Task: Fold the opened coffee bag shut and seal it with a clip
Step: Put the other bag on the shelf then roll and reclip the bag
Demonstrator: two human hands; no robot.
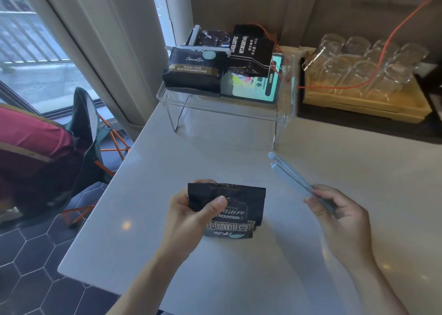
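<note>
Black coffee bag point(239, 209) upright, left hand point(191, 219) pinching folded top; right hand point(334, 214) gripping clip point(290, 176), long axis pointing up-left.

two bare forearms, left hand point(191, 215), right hand point(339, 215); no sleeves, rings or watch visible.

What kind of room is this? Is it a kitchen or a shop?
Probably a coffee corner in a home or small café; I can't tell which. A white counter beside a window holds a clear rack stacked with coffee bags, and a tray of upturned drinking glasses.
</note>
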